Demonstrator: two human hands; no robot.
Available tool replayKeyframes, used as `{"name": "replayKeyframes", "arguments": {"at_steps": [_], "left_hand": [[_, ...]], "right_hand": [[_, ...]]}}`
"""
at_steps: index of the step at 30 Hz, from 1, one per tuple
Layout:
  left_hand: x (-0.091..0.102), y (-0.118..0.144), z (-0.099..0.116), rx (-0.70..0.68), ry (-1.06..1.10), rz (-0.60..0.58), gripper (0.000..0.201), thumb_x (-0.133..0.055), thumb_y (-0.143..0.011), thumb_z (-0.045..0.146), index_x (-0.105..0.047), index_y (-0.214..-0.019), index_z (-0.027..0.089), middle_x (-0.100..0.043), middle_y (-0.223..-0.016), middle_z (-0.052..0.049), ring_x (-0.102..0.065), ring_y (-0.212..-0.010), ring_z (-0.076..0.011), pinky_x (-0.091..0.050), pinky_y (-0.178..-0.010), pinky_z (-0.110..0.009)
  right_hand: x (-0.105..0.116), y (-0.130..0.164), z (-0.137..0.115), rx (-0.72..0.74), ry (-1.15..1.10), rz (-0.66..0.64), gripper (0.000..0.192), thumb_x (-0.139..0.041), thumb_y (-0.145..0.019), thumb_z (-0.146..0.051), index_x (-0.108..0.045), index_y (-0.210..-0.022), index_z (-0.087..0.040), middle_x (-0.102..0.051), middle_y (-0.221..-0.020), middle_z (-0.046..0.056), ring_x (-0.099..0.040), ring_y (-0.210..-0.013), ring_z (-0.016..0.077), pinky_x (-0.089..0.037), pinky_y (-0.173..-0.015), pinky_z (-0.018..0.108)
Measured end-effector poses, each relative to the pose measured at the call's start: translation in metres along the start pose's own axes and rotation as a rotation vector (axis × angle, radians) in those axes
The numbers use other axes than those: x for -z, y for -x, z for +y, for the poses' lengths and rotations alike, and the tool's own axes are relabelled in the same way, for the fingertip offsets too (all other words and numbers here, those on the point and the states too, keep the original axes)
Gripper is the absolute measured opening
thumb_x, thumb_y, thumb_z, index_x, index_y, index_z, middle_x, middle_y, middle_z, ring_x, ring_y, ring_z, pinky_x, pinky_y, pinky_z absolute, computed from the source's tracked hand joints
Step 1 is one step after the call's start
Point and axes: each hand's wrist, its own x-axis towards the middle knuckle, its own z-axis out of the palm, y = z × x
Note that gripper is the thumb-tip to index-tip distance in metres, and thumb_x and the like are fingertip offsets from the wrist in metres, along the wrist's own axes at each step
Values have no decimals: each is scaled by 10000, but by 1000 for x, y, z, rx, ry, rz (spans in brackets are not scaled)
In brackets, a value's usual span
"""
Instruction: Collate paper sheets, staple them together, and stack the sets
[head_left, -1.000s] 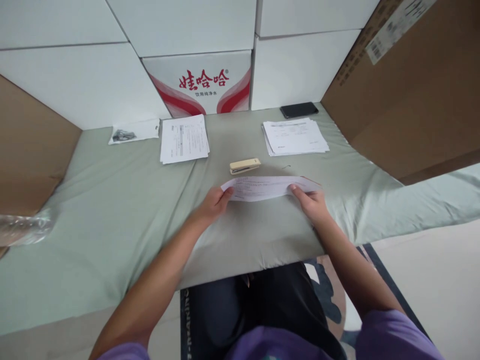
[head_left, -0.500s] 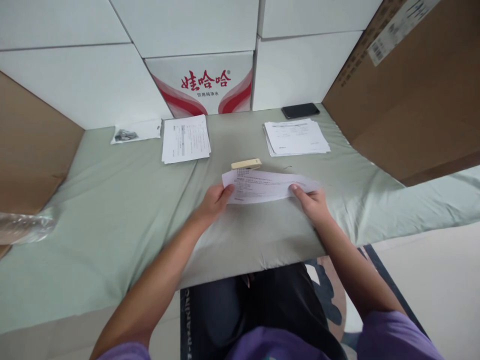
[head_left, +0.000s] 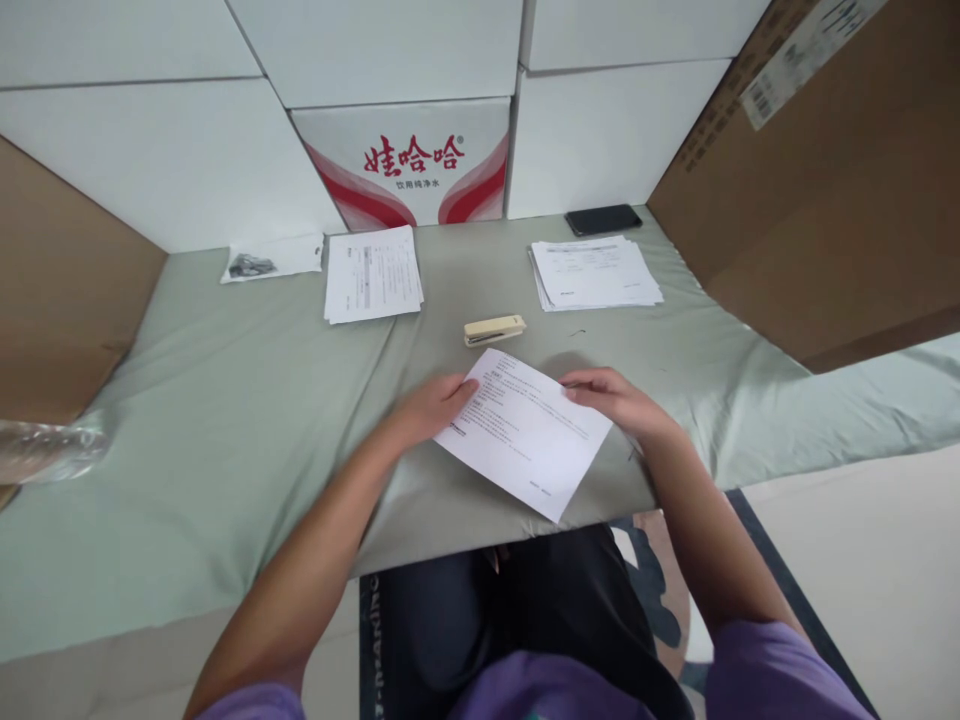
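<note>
Left: my left hand (head_left: 435, 408) pinched the printed paper (head_left: 529, 442) by its left edge | Right: my right hand (head_left: 619, 402) touched its far edge; whether it pinched, I couldn't tell | Paper: lay askew over the green cloth (head_left: 225, 400), nearer me than the cream stapler (head_left: 495, 328)

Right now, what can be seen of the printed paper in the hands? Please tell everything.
The printed paper is white and thin-looking, with lines of small dark text and a dark mark near its left corner. It sits askew, cornerwise, over the grey-green cloth. The left hand pinches its left side, thumb on top; the right hand holds its upper right edge. Whether it is one sheet is unclear.
</note>
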Motion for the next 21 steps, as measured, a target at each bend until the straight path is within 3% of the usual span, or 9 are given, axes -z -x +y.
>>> {"name": "replayKeyframes", "arguments": {"at_steps": [3, 7, 11, 14, 16, 21], "left_hand": [[3, -2, 0, 14, -55, 45, 425, -469, -920, 563, -655, -815, 195, -720, -737, -51, -654, -640, -213, -440, -525, -292], [7, -2, -1, 59, -36, 76, 373, -491, -909, 527, -665, -866, 200, -757, -804, -59, -684, -679, -218, -458, -540, -284], [7, -4, -3, 108, -30, 97, 344, -508, -891, 502, -663, -818, 204, -763, -796, -62, -685, -668, -230, -460, -539, -298], [9, -4, -2, 160, -45, 123, 319, -540, -870, 482, -657, -772, 202, -758, -774, -65, -686, -662, -235, -462, -543, -304], [14, -2, 0, 213, -17, 86, 327, -575, -853, 504, -643, -744, 203, -744, -733, -66, -671, -602, -223, -438, -500, -299], [36, 9, 4, 294, 162, -152, 352, -678, -786, 547, -652, -736, 200, -674, -593, -44, -617, -452, -187, -318, -376, -261]], "right_hand": [[-1, -2, 1, -20, 65, -100, 370, -736, -839, -498, -747, -975, -155, -731, -795, 50, -654, -647, 158, -477, -535, 239], [-1, -5, 4, 1, 37, -65, 366, -730, -853, -489, -732, -1044, -175, -731, -830, 49, -642, -649, 142, -464, -526, 226], [-1, -8, 5, -28, 95, -50, 407, -719, -850, -492, -729, -1131, -197, -640, -664, 1, -476, -460, 94, -299, -369, 206], [-1, -10, 9, -24, 106, 1, 410, -715, -844, -490, -735, -1128, -194, -642, -673, 8, -479, -469, 97, -291, -357, 204], [-2, -12, 12, -15, 102, 53, 406, -709, -844, -489, -738, -1111, -184, -663, -706, 24, -518, -503, 108, -304, -362, 200], [-4, -16, 17, 2, 94, 112, 386, -686, -861, -482, -730, -1105, -186, -691, -748, 37, -557, -532, 123, -329, -364, 199]]}}
